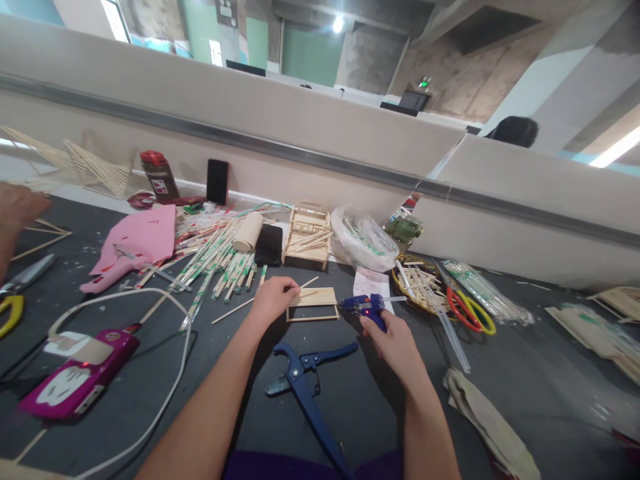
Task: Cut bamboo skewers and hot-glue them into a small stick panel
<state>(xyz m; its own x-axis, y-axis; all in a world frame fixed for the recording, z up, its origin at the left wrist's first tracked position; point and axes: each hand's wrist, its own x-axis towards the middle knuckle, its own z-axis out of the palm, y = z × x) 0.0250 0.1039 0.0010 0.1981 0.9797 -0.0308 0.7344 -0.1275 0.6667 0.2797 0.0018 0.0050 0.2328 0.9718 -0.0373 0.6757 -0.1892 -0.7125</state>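
- Left hand [273, 297], forearm reaching up from the lower left: fingers curled narrow, pinching a thin pale wooden stick [265, 299] that lies slanted across the dark grey tabletop [370, 400], with the fingertips at the left end of the flat rectangular frame of glued bamboo sticks [313, 304].
- Frame position: flat on the tabletop between the two hands, just in front of the small open-sided wooden stick box [307, 235] and above the blue long-handled cutter [305, 380].
- Right hand [393, 340], forearm rising from the lower right: closed around the grip of the small blue hot-glue gun [365, 307], wrist roughly straight, nozzle pointing left toward the right end of the frame and lying just beside it; whether the nozzle touches the wood cannot be told.
- Technique, as judged: the step appears to be gluing a stick onto the frame. A steady left pinch keeps the work from sliding; a small bead at the joint is likely better than a long trail, and left fingertips are best kept off the hot tip.
- Surroundings: scattered wrapped chopsticks [220, 257] behind the left hand; red-and-yellow-handled scissors [470, 313] to the right.
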